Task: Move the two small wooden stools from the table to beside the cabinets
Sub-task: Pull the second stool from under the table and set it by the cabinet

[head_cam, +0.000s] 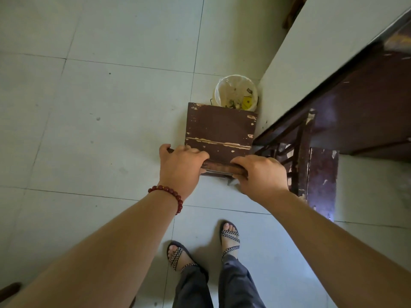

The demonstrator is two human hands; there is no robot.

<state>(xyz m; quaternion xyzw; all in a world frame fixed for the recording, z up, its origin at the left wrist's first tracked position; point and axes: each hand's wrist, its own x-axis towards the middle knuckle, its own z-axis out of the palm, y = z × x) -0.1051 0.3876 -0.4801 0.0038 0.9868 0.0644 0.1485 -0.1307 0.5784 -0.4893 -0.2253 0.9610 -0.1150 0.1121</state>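
Gripping the near edge of a small wooden stool [220, 132], the left hand [181, 167] and the right hand [262, 176] are both clamped on its dark rim, left at the near-left corner, right at the near-right corner. The stool's brown seat, its paint chipped along the edges and across a pale seam, is seen from above over the tiled floor [100, 107], just beside a pale wall [311, 63] and a dark wooden cabinet [367, 112]. Beyond the stool's far edge stands a round bin [235, 91] lined with clear plastic; it holds mixed scraps, among them a yellow piece and greenish bits, too small to name. A red bead bracelet [169, 195] circles the left wrist. Two sandalled feet [230, 238] stand below.
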